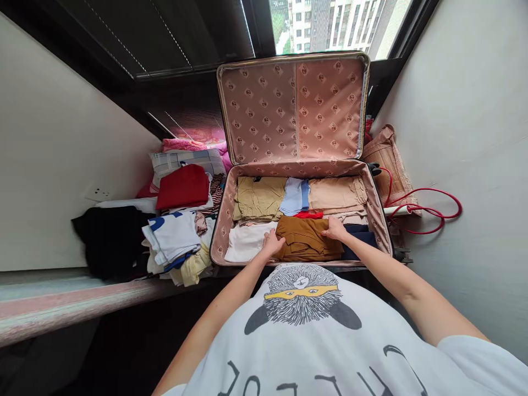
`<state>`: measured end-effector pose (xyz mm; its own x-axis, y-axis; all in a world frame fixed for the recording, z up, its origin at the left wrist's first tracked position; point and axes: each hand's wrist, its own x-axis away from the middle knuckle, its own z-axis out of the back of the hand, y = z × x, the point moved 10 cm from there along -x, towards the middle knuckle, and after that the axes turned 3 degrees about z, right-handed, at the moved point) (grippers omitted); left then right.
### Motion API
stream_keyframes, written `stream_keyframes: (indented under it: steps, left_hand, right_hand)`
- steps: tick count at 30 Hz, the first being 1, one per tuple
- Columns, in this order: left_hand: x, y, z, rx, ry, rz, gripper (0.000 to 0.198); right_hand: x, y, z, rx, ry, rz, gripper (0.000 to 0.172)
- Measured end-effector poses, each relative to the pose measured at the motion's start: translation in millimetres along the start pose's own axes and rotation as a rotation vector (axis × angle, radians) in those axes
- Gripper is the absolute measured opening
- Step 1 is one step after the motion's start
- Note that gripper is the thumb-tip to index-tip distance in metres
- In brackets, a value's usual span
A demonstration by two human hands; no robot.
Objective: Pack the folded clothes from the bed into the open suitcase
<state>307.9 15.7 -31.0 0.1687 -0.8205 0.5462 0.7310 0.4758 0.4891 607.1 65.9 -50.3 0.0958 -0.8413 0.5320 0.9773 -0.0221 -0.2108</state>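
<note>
A folded brown garment (310, 242) lies in the front middle of the open suitcase (382, 220). At its left edge is my left hand (273, 245), thumb against the cloth. My right hand (335, 229) grips its upper right edge, some fingers tucked out of sight. White folded cloth (245, 243) sits to the left, navy cloth (359, 242) to the right. Behind them lie folded khaki clothing (260, 198), light blue clothing (292, 197) and beige clothing (337, 193). A strip of red cloth (308, 215) shows just behind the brown garment.
The suitcase lid (264, 110) leans upright against the window. Piled clothes stand on the left, with a red folded piece (183, 187), white shirts (175, 236) and black cloth (115, 239). A red cable (443, 198) and a rolled woven mat (385, 159) are on the right by the wall.
</note>
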Motion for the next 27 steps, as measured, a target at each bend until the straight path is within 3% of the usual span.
stream_keyframes:
  steps: [2, 5, 9, 12, 14, 17, 20, 24, 27]
  left_hand:
    - [2, 22, -6.6, -0.226, 0.003, -0.163, 0.06]
    - [9, 51, -25.1, -0.608, -0.044, -0.447, 0.044]
    - [1, 63, -27.5, -0.668, -0.067, -0.527, 0.03]
    - [-3, 71, -22.9, -0.664, -0.076, -0.578, 0.027]
    - [-1, 77, -14.9, -0.64, -0.063, -0.621, 0.025]
    - [12, 84, 3.7, -0.52, -0.013, -0.74, 0.021]
    - [25, 78, 9.6, -0.456, -0.045, -0.818, 0.019]
    - [24, 44, -14.5, -0.531, -0.23, -0.674, 0.015]
    - [17, 35, -20.3, -0.395, -0.216, -0.556, 0.01]
  right_hand:
    - [9, -4, 9, 0.056, 0.067, -0.005, 0.061]
    - [27, -29, 24, 0.24, 0.188, 0.189, 0.06]
    - [51, -58, -1, 0.401, 0.016, 0.552, 0.053]
    - [57, -57, -14, 0.458, -0.061, 0.636, 0.038]
    - [56, -54, -13, 0.445, -0.062, 0.643, 0.028]
    - [55, -46, -3, 0.365, -0.055, 0.631, 0.026]
    - [59, -34, 4, 0.28, -0.064, 0.623, 0.025]
    - [58, -14, -15, 0.111, -0.202, 0.493, 0.023]
    - [45, 3, -23, -0.003, -0.2, 0.319, 0.014]
